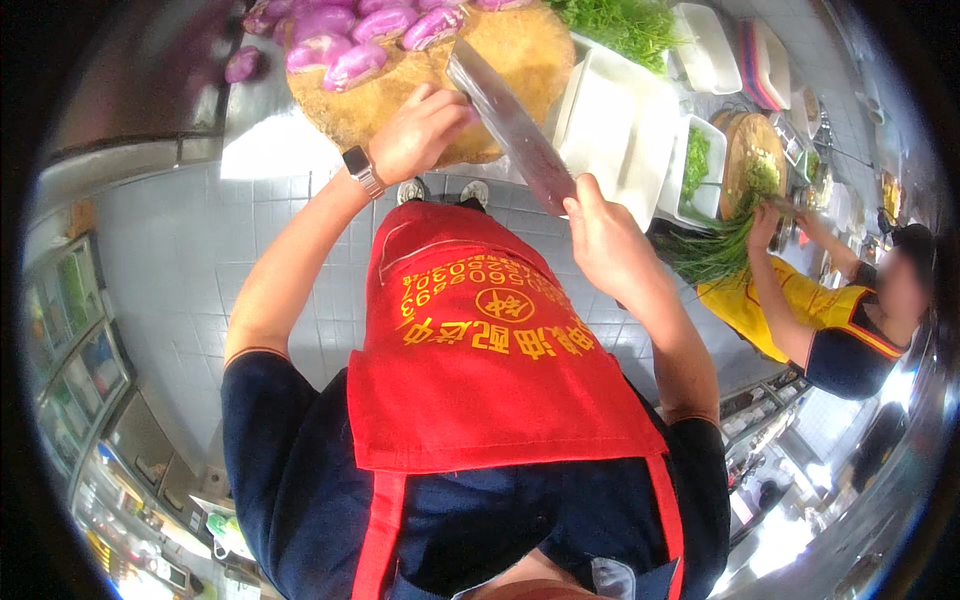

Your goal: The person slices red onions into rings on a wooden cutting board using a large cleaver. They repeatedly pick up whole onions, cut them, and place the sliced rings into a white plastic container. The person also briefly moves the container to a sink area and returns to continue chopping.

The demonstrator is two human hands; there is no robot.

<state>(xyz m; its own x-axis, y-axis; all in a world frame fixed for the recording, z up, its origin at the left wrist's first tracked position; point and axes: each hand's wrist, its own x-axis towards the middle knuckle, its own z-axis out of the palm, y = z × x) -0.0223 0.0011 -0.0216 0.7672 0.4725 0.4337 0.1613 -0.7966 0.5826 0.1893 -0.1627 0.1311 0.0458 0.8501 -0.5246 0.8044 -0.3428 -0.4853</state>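
My right hand [611,236] grips the handle of a broad cleaver [517,131], whose blade slants up and left over the round wooden chopping board [532,56]. Beside the blade, the curled fingers of my left hand [424,131] press down near the board's front edge. A sliver of purple shows at those fingertips, apparently a red onion mostly hidden by the hand. Several peeled red onions [356,66] are heaped at the back left of the board. Another onion [242,64] lies off the board to the left.
Right of the board stands a white plastic tub [619,112], with leafy green herbs [615,26] behind it. Farther right, a white bin [714,161] holds chopped greens. A co-worker in a yellow apron [750,307] handles long green stalks [705,251] at a second round board [735,142].
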